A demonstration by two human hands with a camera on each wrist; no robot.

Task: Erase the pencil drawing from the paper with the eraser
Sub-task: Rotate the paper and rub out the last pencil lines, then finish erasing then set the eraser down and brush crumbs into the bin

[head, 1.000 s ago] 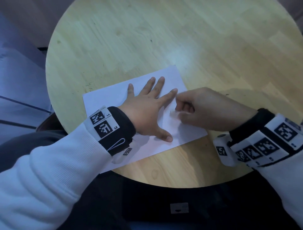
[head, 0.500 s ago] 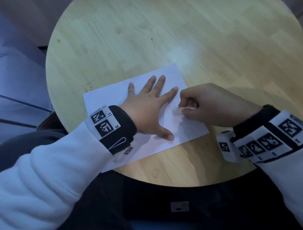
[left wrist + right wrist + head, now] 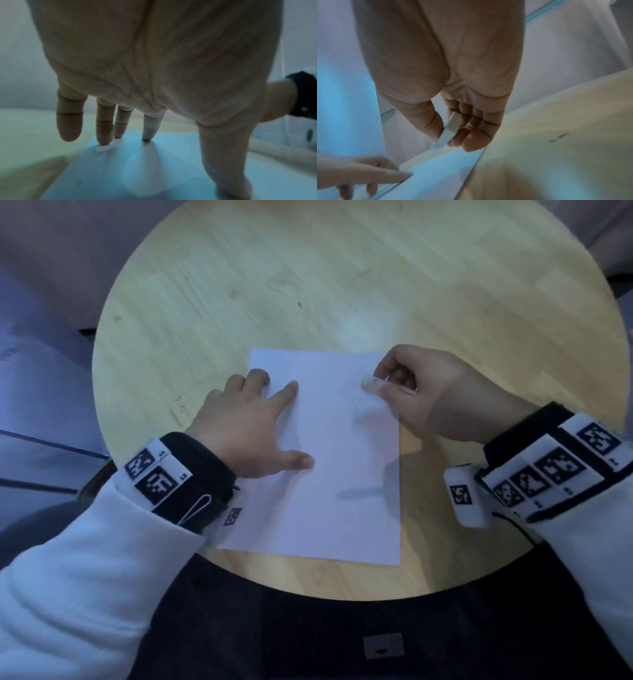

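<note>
A white sheet of paper (image 3: 335, 474) lies upright on the round wooden table (image 3: 342, 285), its near edge close to the table's rim. My left hand (image 3: 260, 419) rests on the sheet's left side, with index finger and thumb spread and their tips pressing the paper (image 3: 154, 169). My right hand (image 3: 428, 395) pinches a small white eraser (image 3: 371, 383) between thumb and fingers at the sheet's far right corner. The right wrist view shows the eraser (image 3: 448, 129) just above the paper (image 3: 436, 169). Only a tiny dark speck (image 3: 359, 399) shows on the sheet below the eraser.
Bare wood spreads beyond the paper on the far half of the table and to its right. A few dark marks (image 3: 178, 402) dot the wood left of my left hand. My dark lap lies beneath the near table edge.
The paper has turned from a slanted landscape lie to upright. My left hand shifted to its left side. My right hand moved up and right with the eraser.
</note>
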